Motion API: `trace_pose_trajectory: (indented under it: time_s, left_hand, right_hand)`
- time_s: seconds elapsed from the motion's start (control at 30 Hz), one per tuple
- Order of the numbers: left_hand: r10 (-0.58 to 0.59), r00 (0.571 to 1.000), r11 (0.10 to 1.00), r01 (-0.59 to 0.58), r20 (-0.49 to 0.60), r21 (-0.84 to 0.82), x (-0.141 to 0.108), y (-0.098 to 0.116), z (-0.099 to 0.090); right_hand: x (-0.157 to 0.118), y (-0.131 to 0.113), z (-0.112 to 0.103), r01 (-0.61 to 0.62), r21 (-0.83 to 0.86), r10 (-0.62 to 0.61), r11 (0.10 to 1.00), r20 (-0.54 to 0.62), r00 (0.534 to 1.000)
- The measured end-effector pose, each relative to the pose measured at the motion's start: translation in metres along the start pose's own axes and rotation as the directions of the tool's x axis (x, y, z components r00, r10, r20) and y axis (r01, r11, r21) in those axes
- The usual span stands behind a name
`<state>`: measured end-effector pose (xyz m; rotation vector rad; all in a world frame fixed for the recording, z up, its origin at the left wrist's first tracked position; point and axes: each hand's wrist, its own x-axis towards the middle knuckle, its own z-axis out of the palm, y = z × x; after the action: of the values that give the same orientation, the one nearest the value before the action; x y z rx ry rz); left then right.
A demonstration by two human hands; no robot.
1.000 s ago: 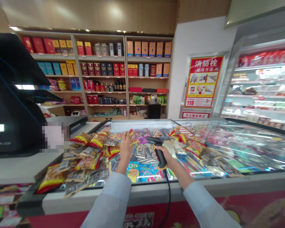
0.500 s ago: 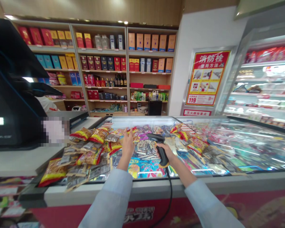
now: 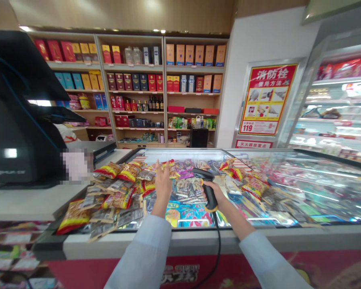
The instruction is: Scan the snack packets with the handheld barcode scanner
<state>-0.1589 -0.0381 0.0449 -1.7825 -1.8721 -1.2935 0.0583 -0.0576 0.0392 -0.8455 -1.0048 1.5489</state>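
My right hand [image 3: 215, 193] is wrapped round the handle of a black and yellow barcode scanner [image 3: 209, 196], its head tilted to the left and its cable hanging over the front edge. My left hand [image 3: 163, 182] is raised over the glass top with fingers apart and nothing held. Red and yellow snack bags [image 3: 130, 171] and dark small packets [image 3: 130, 216] lie piled to its left. Blue snack packs [image 3: 195, 214] are below and between the hands. More snack bags [image 3: 254, 185] lie right of the scanner.
The glass-topped freezer [image 3: 102, 244] spans the front. On the left counter [image 3: 24, 200] stands a black checkout terminal [image 3: 24, 136]. Shelves of boxes and bottles [image 3: 135, 104] line the back. A red and yellow poster [image 3: 267, 100] hangs on the wall, beside a refrigerated shelf [image 3: 343, 116].
The whole view has shifted slightly, so everything appears a little farther right. My left hand stays raised with fingers apart; my right hand still holds the scanner.
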Motion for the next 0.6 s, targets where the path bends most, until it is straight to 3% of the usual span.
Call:
trace_pose_trajectory:
  time_s: [0.13,0.2,0.4,0.6]
  left_hand:
    - [-0.109,0.955,0.993,0.12,-0.276,0.023,0.009,-0.007,-0.015]
    - [-0.146,0.928,0.983,0.176,-0.343,0.057,0.011,-0.011,-0.02]
    - [-0.077,0.988,0.976,0.102,-0.134,0.191,0.007,-0.014,-0.017]
    - [-0.081,0.991,0.963,0.105,-0.102,0.249,0.005,-0.015,-0.013]
  right_hand:
    - [0.001,-0.009,0.006,-0.011,0.025,0.012,1.0,-0.02,1.0]
    - [0.005,-0.01,0.009,-0.027,0.017,0.027,1.0,-0.004,1.0]
    - [0.024,0.008,0.014,-0.148,0.06,0.147,0.987,0.022,0.989]
    - [0.029,0.017,0.013,-0.192,0.14,0.187,0.971,0.043,0.981]
